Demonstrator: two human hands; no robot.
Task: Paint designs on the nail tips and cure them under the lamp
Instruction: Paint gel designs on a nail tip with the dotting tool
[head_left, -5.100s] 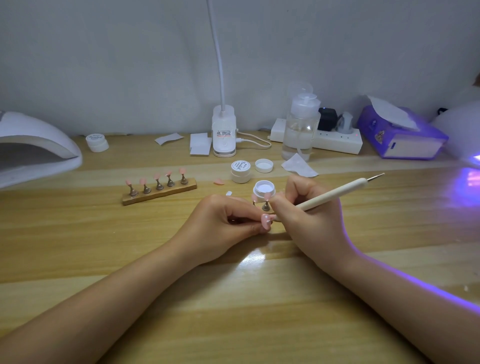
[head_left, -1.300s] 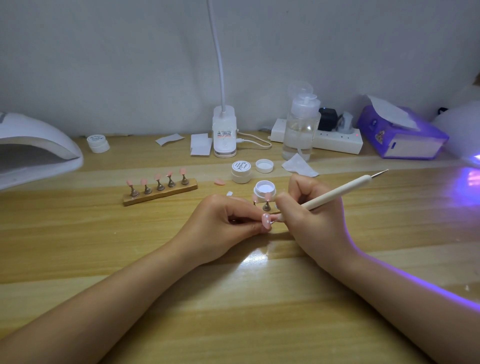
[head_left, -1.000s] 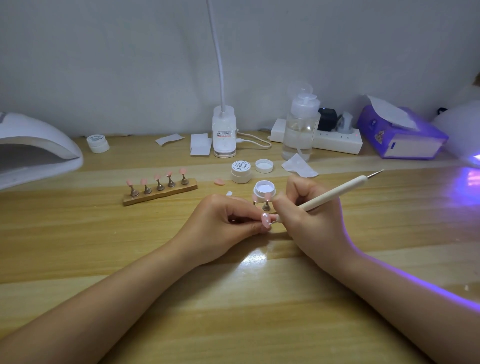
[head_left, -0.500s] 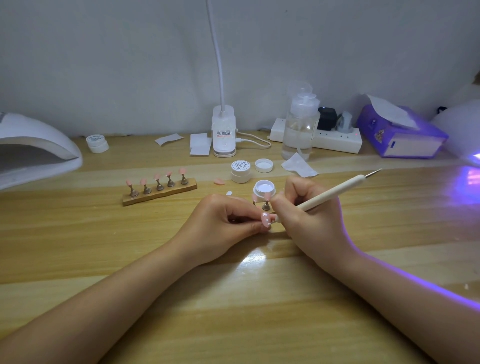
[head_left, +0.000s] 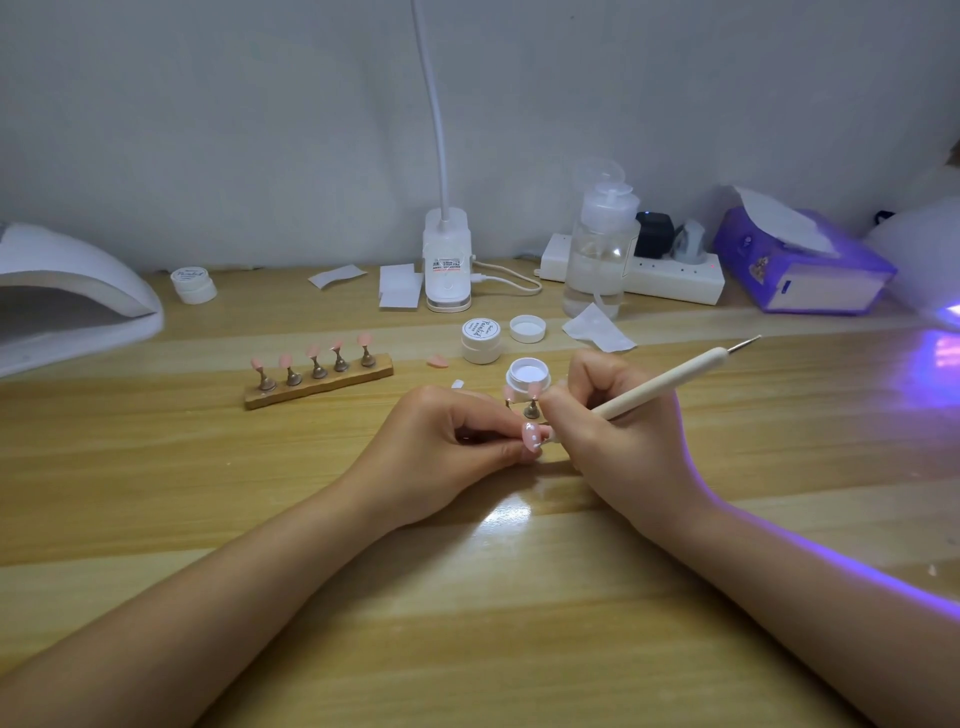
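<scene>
Head view: left hand (head_left: 436, 457) pinches pink white-dotted nail tip (head_left: 531, 435) just in front of open white round gel jar (head_left: 527, 376). Right hand (head_left: 618, 441) grips cream dotting pen (head_left: 670, 378), its working end at that tip. Bare wooden tabletop (head_left: 493, 623) nearer the person than the jar.

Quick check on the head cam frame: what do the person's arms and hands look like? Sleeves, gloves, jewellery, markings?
Both forearms are bare to the frame edge: no sleeves or gloves. The left hand and right hand show no rings, watch or bracelets. A violet glow edges the right forearm. Their own fingernails are too small to judge.
</scene>
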